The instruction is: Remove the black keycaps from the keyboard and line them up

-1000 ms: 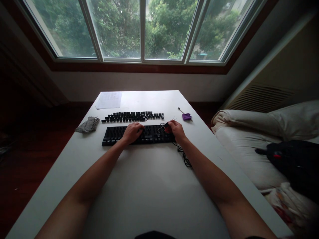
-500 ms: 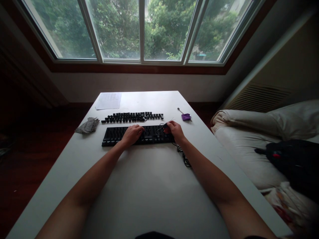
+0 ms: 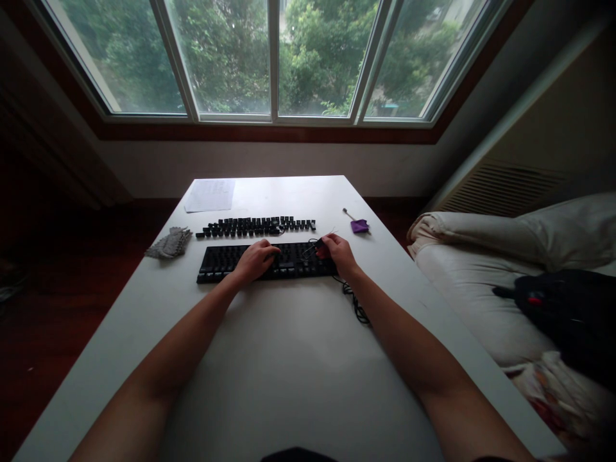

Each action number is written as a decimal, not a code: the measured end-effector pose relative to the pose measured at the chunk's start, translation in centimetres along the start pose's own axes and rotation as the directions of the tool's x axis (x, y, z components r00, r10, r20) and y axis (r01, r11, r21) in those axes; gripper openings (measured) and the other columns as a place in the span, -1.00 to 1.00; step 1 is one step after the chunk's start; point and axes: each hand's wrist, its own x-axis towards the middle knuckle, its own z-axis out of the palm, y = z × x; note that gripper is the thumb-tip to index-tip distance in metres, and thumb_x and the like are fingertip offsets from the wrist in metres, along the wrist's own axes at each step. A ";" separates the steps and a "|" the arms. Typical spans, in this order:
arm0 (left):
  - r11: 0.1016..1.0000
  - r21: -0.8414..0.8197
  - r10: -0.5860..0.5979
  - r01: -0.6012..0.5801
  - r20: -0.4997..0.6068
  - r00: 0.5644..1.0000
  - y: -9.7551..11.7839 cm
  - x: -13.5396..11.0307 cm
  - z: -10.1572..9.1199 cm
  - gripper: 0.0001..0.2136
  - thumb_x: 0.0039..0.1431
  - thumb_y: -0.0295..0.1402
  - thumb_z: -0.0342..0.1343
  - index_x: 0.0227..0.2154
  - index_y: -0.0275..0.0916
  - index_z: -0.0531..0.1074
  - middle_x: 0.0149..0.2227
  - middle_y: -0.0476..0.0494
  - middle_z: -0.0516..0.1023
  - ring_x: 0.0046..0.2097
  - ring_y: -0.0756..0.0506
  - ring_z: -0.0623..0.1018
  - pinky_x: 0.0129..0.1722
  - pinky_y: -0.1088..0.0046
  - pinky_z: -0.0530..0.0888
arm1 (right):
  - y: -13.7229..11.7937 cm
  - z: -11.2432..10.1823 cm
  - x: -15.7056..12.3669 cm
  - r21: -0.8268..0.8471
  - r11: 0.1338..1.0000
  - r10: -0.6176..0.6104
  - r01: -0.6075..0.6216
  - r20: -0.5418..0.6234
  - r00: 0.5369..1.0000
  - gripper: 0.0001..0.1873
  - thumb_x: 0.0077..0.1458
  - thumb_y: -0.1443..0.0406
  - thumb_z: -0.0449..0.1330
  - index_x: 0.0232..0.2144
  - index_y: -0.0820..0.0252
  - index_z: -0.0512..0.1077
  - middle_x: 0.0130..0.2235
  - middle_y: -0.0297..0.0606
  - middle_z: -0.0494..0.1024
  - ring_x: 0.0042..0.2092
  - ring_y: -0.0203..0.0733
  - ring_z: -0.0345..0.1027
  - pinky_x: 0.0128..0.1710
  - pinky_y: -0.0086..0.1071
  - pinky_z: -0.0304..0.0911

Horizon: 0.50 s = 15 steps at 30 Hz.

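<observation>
A black keyboard (image 3: 224, 263) lies across the white table, with keys missing in its middle and right parts. My left hand (image 3: 257, 258) rests over the middle of it, thumb and forefinger close together on the keys; anything between those fingertips is too small to make out. Over the keyboard's right end, my right hand (image 3: 338, 252) is closed on a wire keycap puller (image 3: 308, 251), whose thin loops point left. Behind the keyboard stand rows of loose black keycaps (image 3: 240, 226). A coiled black cable (image 3: 359, 311) lies beside my right wrist.
A grey cloth (image 3: 169, 244) lies at the table's left edge, and a printed sheet (image 3: 210, 195) at the back left. On the right are a purple cloth (image 3: 359, 226) and a small brush (image 3: 346, 213). A sofa (image 3: 471, 289) with a black bag (image 3: 568, 314) stands right of the table (image 3: 289, 359).
My left hand's fingers have shifted very slightly over the keys. My right hand and the keycap puller stay in the same place.
</observation>
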 end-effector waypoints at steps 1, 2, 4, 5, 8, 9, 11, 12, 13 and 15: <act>1.000 -0.001 -0.004 0.004 0.002 1.000 0.0 0.0 0.0 -0.68 0.25 -0.42 0.04 -0.03 -0.09 0.60 -0.11 -0.17 0.52 -0.07 -0.16 0.52 0.00 0.28 0.46 | 0.0 0.0 0.0 -0.001 1.000 0.000 0.000 0.000 1.000 -0.73 0.07 0.08 0.25 -0.36 0.16 0.39 -0.46 -0.28 0.59 -0.50 -0.20 0.46 -0.52 -0.37 0.39; 1.000 0.000 -0.003 0.003 0.005 1.000 0.0 0.0 0.0 -0.67 0.24 -0.44 0.04 -0.03 -0.09 0.60 -0.11 -0.17 0.52 -0.08 -0.16 0.52 0.01 0.28 0.46 | 0.0 0.0 0.0 -0.002 1.000 0.000 0.000 -0.001 1.000 -0.73 0.08 0.08 0.25 -0.36 0.15 0.39 -0.47 -0.28 0.58 -0.50 -0.20 0.46 -0.52 -0.37 0.39; 1.000 0.012 0.013 -0.013 0.015 1.000 0.1 0.0 0.1 -0.65 0.21 -0.46 0.04 -0.02 -0.08 0.61 -0.11 -0.16 0.52 -0.07 -0.17 0.51 0.03 0.26 0.45 | 0.0 0.0 0.0 -0.007 1.000 0.001 -0.001 -0.002 1.000 -0.73 0.07 0.07 0.24 -0.36 0.15 0.39 -0.48 -0.29 0.57 -0.50 -0.19 0.46 -0.52 -0.36 0.39; 0.999 0.022 0.023 -0.024 0.020 1.000 0.1 0.0 0.1 -0.64 0.20 -0.46 0.06 -0.01 -0.08 0.60 -0.11 -0.17 0.53 -0.06 -0.18 0.51 0.04 0.25 0.45 | 0.0 0.0 0.0 -0.009 1.000 0.002 -0.002 -0.003 1.000 -0.73 0.07 0.07 0.24 -0.36 0.14 0.38 -0.48 -0.29 0.57 -0.50 -0.19 0.46 -0.52 -0.36 0.39; 0.998 0.044 0.039 -0.040 0.027 0.999 0.1 0.0 0.1 -0.66 0.19 -0.40 0.11 0.00 -0.10 0.60 -0.10 -0.17 0.53 -0.04 -0.20 0.50 0.05 0.23 0.44 | 0.0 0.1 0.0 -0.006 1.000 0.002 -0.002 -0.003 1.000 -0.73 0.07 0.07 0.25 -0.37 0.14 0.39 -0.48 -0.29 0.57 -0.50 -0.18 0.46 -0.52 -0.35 0.39; 0.998 0.044 0.037 -0.039 0.030 0.999 0.1 0.0 0.1 -0.67 0.20 -0.38 0.12 0.00 -0.10 0.59 -0.09 -0.17 0.53 -0.04 -0.20 0.51 0.04 0.24 0.44 | 0.0 0.1 -0.1 -0.005 1.000 0.000 0.000 -0.002 1.000 -0.73 0.07 0.07 0.25 -0.37 0.14 0.39 -0.47 -0.29 0.57 -0.50 -0.18 0.46 -0.52 -0.35 0.39; 0.999 0.039 0.030 -0.031 0.033 0.999 0.0 0.0 0.1 -0.69 0.23 -0.33 0.12 0.00 -0.09 0.59 -0.10 -0.17 0.53 -0.05 -0.20 0.51 0.03 0.24 0.45 | 0.0 0.1 -0.1 -0.008 1.000 -0.004 0.004 -0.001 1.000 -0.72 0.06 0.06 0.25 -0.36 0.14 0.39 -0.47 -0.29 0.58 -0.50 -0.18 0.46 -0.52 -0.35 0.39; 0.999 0.036 0.027 -0.028 0.034 0.999 0.0 0.0 0.1 -0.70 0.25 -0.31 0.12 0.00 -0.08 0.59 -0.10 -0.17 0.53 -0.05 -0.19 0.51 0.02 0.24 0.45 | 0.0 0.1 -0.1 -0.013 1.000 -0.004 0.004 -0.003 1.000 -0.71 0.06 0.05 0.25 -0.36 0.14 0.39 -0.46 -0.29 0.58 -0.50 -0.18 0.45 -0.51 -0.34 0.40; 0.999 0.034 0.026 -0.027 0.034 0.999 0.0 0.0 0.1 -0.72 0.27 -0.30 0.11 -0.01 -0.08 0.59 -0.10 -0.17 0.53 -0.05 -0.19 0.51 0.02 0.24 0.45 | 0.0 0.1 -0.1 -0.018 1.000 -0.003 0.003 -0.006 1.000 -0.71 0.06 0.05 0.25 -0.36 0.14 0.39 -0.46 -0.28 0.58 -0.50 -0.18 0.45 -0.51 -0.34 0.40; 0.999 0.032 0.023 -0.024 0.030 0.999 0.0 0.0 0.1 -0.72 0.29 -0.31 0.09 0.00 -0.08 0.58 -0.10 -0.17 0.53 -0.05 -0.19 0.51 0.02 0.24 0.45 | -0.1 0.1 -0.1 -0.025 1.000 -0.002 0.002 -0.014 1.000 -0.70 0.06 0.04 0.25 -0.36 0.14 0.39 -0.45 -0.28 0.59 -0.49 -0.18 0.46 -0.51 -0.34 0.40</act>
